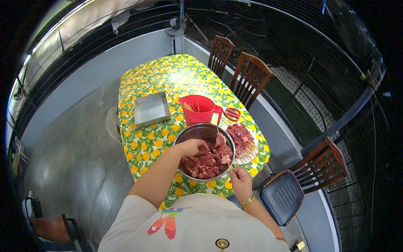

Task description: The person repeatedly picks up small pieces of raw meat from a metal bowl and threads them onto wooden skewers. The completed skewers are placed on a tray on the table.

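My right hand (241,181) pinches the lower end of a wooden skewer (229,163) at the near right rim of a round steel bowl (175,167). Several chunks of raw red meat (223,148) are threaded on it, and its tip leans over the bowl. My left hand (192,148) reaches inside the bowl, in among loose cut raw meat (203,165). Its fingertips are partly hidden there, so whether they grip a piece is unclear. Right of the bowl, loaded meat skewers (241,138) lie piled on a plate (248,160), their bare stick ends towards me.
Behind the bowl stands a red plastic jug (198,116) holding wooden sticks (190,107). Red-handled scissors (232,114) lie to its right, a square metal pan (152,109) to its left. A lemon-patterned cloth (148,75) covers the table. Wooden chairs (250,77) line the right side.
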{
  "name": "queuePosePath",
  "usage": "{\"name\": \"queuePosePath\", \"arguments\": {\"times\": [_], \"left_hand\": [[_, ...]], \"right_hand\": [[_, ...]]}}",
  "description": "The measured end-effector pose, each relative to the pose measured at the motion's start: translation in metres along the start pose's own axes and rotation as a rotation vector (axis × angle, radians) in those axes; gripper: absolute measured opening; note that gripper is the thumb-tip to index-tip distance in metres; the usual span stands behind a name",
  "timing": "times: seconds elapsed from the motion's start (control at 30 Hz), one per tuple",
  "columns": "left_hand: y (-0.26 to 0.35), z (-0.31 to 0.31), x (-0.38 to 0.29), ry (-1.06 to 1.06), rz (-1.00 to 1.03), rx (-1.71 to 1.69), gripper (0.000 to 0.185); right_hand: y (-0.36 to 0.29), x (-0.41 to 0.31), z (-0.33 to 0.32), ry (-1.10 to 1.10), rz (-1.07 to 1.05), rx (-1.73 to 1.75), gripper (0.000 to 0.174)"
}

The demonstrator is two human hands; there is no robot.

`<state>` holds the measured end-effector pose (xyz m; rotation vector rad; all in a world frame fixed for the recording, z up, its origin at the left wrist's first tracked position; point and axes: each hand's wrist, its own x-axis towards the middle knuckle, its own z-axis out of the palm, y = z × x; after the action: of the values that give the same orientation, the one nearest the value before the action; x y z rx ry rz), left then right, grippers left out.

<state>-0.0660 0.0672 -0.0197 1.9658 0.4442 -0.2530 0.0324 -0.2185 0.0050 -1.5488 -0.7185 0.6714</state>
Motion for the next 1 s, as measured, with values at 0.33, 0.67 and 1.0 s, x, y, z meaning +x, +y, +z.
{"name": "queuePosePath", "arguments": {"times": [0.33, 0.67, 1.0], "left_hand": [[0.019, 0.011, -0.038, 0.169, -0.033, 0.165, 0.039], [-0.002, 0.026, -0.012, 0.306, -0.25, 0.637, 0.033], [-0.005, 0.058, -0.003, -0.092, -0.264, 0.66, 0.037]], "right_hand": [[-0.001, 0.003, 0.01, -0.042, -0.038, -0.013, 0.01], [-0.004, -0.002, 0.004, -0.011, -0.073, -0.087, 0.011], [-0.006, -0.009, 0.004, -0.013, -0.075, 0.005, 0.007]]}}
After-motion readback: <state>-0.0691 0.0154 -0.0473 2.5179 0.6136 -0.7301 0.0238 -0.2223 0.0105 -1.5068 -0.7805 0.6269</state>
